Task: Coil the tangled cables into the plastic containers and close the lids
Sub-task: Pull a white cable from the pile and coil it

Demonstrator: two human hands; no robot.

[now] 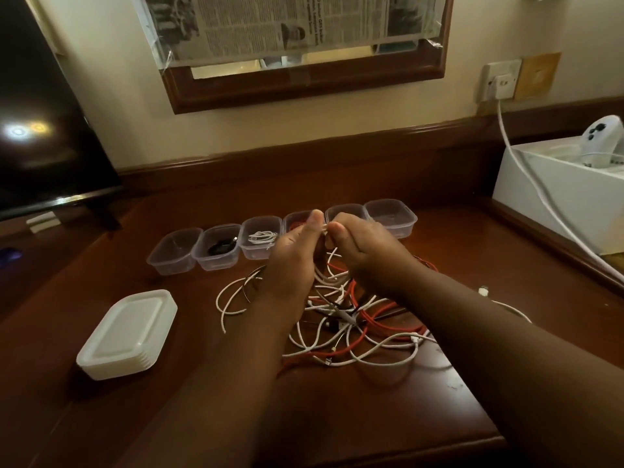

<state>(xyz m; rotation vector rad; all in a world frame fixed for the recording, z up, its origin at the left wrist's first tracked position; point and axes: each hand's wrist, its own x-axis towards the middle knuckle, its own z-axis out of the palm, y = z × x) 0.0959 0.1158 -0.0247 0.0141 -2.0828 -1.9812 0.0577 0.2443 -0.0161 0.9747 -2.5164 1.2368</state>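
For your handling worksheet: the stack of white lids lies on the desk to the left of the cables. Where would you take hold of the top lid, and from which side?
Judging by its pose, take the stack of white lids from above, at the near short end. The lids lie flat and nested, with ridged rims showing there, so a grip pinching the top rim should peel off one lid.

No text could be read anywhere. The newspaper [290,25] taped over the wooden frame [304,82] on the far wall carried dense columns of print and a few photographs, but every line was too small and blurred to make out. The plastic containers [280,234], the stack of lids [130,332] at near left and the white box [557,201] at far right showed no legible label, brand or number.
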